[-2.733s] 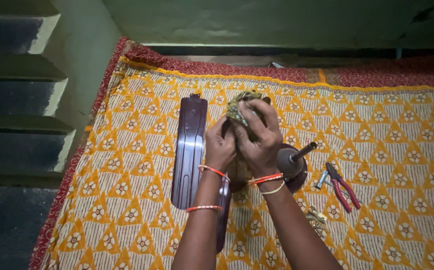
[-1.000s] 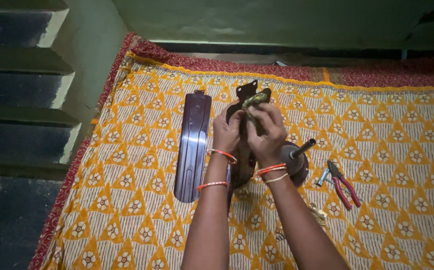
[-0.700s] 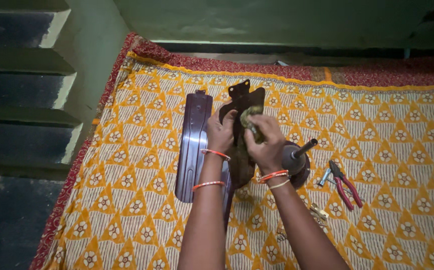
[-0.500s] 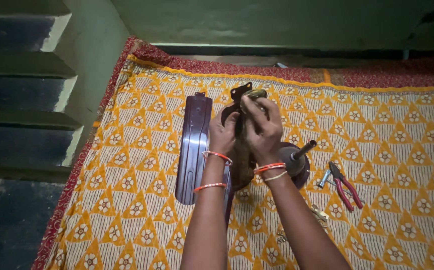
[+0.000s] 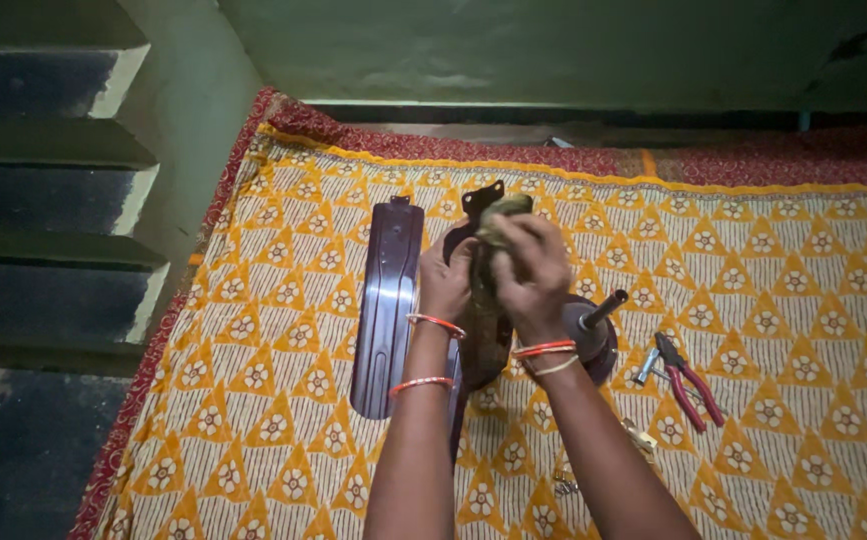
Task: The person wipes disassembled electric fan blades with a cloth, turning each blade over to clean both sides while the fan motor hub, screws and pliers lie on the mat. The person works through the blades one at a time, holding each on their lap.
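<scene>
Hands first: your left hand (image 5: pixel 450 278) is wrapped around the left edge of a dark fan blade (image 5: pixel 485 320) that you're holding tilted up off the floor, fingers curled shut on it. Your right hand (image 5: pixel 528 268) is bunched around a greenish rag (image 5: pixel 501 212) and pressing it against the blade's upper end, right by the metal mounting bracket (image 5: pixel 481 198) sticking out at 12 o'clock from your knuckles. So both hands are clamped, one on the blade, one on the cloth, sitting pretty much side by side and nearly touching.

Blade's in the middle of the shot, running from the bracket down toward your forearms; the lower part is hidden behind your wrists. You've got orange bangles (image 5: pixel 435 322) on both wrists.

Around you: a second fan blade (image 5: pixel 386 305) lies flat at 9 o'clock from your left hand, just beside it. At 3 o'clock from your right wrist sits the round fan motor (image 5: pixel 591 335) with its shaft poking up, partly behind your arm. Farther out at 4 o'clock, red-handled pliers (image 5: pixel 688 378) lie on the yellow patterned cloth (image 5: pixel 283 420) covering the floor. Stairs (image 5: pixel 43 200) are way off at 9 o'clock.
</scene>
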A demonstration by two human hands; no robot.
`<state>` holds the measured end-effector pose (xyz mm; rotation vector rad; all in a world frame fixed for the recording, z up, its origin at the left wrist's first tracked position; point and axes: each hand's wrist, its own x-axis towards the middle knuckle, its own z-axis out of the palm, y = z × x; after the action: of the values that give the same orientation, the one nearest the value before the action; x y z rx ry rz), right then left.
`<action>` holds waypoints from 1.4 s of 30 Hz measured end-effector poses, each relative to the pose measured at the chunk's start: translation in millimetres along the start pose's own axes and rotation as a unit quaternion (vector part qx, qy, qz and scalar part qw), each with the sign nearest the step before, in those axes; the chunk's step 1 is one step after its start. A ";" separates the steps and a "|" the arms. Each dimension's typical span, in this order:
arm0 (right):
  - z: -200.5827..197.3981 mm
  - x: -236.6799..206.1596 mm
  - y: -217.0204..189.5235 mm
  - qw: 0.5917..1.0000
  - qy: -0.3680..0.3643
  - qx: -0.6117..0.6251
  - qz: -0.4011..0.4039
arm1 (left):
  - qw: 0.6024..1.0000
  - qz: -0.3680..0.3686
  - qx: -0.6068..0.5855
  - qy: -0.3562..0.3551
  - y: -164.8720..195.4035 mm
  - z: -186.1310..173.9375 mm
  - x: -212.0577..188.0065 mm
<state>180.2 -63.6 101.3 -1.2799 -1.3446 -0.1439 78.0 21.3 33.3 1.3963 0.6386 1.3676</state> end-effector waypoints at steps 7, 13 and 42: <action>-7.6 27.7 -13.3 0.994 -0.013 -0.103 -0.032 | 0.999 0.002 0.034 0.006 8.7 3.4 -0.4; -9.4 28.2 -13.0 0.991 -0.038 -0.118 -0.056 | 0.999 -0.019 -0.024 0.006 6.9 4.8 -3.2; -13.7 4.2 -22.9 0.990 -0.107 0.032 -0.082 | 0.980 -0.073 -0.095 -0.161 5.1 -2.6 -1.4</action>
<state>173.7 -80.0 121.8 -1.1533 -1.6278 -0.0775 73.9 19.2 36.9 1.3481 0.3777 1.0287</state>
